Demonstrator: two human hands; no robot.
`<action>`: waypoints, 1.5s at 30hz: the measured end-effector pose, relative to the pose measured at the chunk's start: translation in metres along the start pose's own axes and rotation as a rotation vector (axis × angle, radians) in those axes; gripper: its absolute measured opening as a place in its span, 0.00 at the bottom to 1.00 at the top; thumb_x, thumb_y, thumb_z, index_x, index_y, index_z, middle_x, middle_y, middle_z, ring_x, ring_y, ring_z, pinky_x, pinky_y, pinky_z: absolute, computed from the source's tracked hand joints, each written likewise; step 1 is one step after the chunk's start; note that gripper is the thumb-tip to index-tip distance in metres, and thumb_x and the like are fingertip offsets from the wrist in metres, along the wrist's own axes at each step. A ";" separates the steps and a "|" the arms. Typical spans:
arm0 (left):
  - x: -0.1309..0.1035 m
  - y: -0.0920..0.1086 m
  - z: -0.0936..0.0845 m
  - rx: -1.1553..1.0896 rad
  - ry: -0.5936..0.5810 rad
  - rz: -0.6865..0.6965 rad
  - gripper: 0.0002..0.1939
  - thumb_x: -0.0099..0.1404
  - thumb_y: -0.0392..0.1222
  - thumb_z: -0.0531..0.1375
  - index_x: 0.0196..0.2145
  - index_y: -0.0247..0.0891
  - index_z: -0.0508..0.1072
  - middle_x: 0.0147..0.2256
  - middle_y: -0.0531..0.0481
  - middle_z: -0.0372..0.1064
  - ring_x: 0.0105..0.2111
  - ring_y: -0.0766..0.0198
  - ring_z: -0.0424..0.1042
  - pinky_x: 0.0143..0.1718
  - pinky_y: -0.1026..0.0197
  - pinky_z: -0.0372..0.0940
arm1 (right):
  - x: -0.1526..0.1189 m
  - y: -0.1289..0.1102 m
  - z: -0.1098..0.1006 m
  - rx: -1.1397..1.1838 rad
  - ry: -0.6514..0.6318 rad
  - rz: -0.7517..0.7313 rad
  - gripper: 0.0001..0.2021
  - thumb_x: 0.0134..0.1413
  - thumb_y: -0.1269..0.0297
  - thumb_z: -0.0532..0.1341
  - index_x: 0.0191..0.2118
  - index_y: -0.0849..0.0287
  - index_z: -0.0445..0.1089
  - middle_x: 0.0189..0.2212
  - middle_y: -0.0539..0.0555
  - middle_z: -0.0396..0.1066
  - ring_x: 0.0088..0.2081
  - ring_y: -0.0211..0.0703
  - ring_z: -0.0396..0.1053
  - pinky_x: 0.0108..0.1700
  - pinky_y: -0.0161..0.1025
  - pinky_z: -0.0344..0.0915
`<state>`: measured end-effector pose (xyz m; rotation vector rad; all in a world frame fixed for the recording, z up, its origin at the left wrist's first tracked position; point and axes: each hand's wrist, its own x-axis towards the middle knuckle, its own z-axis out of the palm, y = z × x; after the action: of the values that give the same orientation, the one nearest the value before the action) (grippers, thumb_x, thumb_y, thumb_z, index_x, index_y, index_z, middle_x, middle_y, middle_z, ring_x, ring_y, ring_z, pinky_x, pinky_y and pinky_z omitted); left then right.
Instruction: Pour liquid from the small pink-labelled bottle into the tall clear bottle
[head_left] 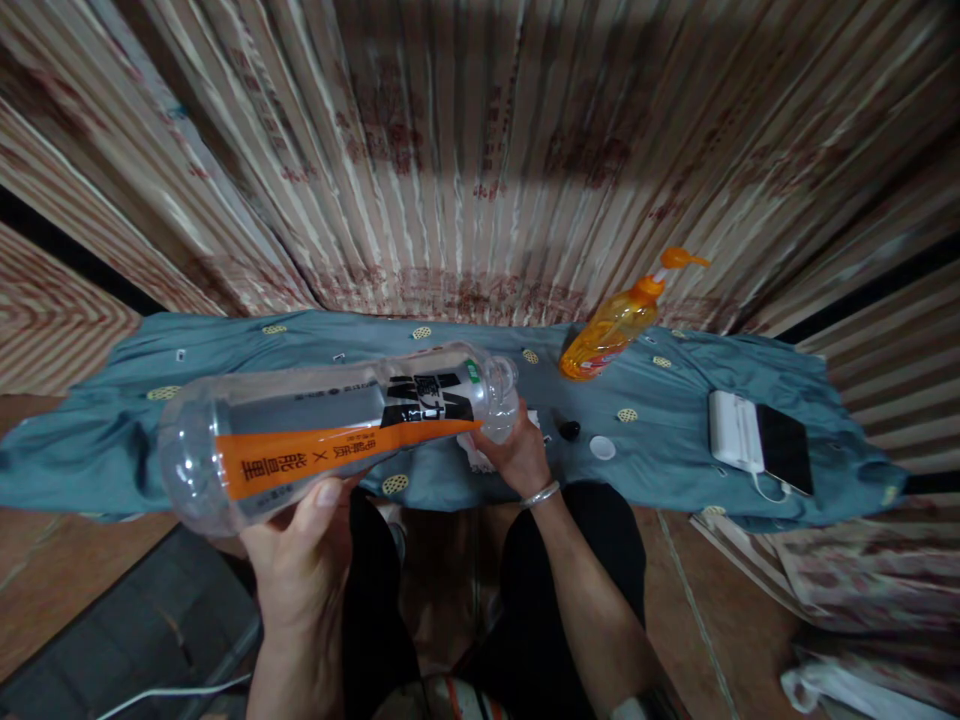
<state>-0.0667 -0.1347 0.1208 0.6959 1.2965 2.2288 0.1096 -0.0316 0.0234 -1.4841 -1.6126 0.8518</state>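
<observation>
A large clear plastic bottle (300, 425) with an orange and black label lies sideways in the air, empty and uncapped. My left hand (300, 545) grips it from below near its base. My right hand (514, 450), with a silver bangle at the wrist, holds the bottle's neck and seems to press a white cloth (474, 452) against it. A small white cap (602, 447) and a small black object (570, 430) lie on the blue-grey cloth (112, 440) just right of my right hand.
An orange pump bottle (619, 325) stands at the back of the cloth. A white power bank (733, 430) and a black phone (784, 447) lie at the right end. Patterned curtains (465, 150) hang behind. My knees in dark trousers (592, 540) are below.
</observation>
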 end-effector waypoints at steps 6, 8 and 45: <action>-0.001 0.002 0.000 -0.003 -0.026 -0.002 0.17 0.41 0.47 0.80 0.27 0.44 0.81 0.20 0.56 0.70 0.28 0.59 0.78 0.35 0.55 0.80 | 0.001 0.004 0.001 -0.010 0.008 -0.029 0.35 0.50 0.50 0.70 0.62 0.58 0.66 0.48 0.61 0.82 0.50 0.65 0.82 0.52 0.59 0.79; -0.001 0.002 0.000 -0.018 -0.022 -0.004 0.18 0.41 0.46 0.81 0.29 0.43 0.81 0.21 0.57 0.72 0.28 0.60 0.77 0.34 0.54 0.81 | 0.001 0.004 0.002 -0.014 0.010 -0.034 0.35 0.50 0.50 0.70 0.61 0.58 0.67 0.48 0.61 0.82 0.50 0.65 0.82 0.51 0.59 0.79; 0.002 0.006 0.009 0.021 -0.048 0.026 0.33 0.41 0.49 0.80 0.47 0.49 0.82 0.42 0.47 0.82 0.33 0.54 0.82 0.30 0.52 0.81 | 0.002 0.004 0.000 -0.024 -0.005 -0.033 0.36 0.50 0.53 0.71 0.63 0.60 0.64 0.51 0.64 0.81 0.51 0.63 0.81 0.53 0.57 0.78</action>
<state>-0.0636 -0.1308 0.1306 0.7736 1.2965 2.2083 0.1113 -0.0293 0.0199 -1.4688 -1.6517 0.8207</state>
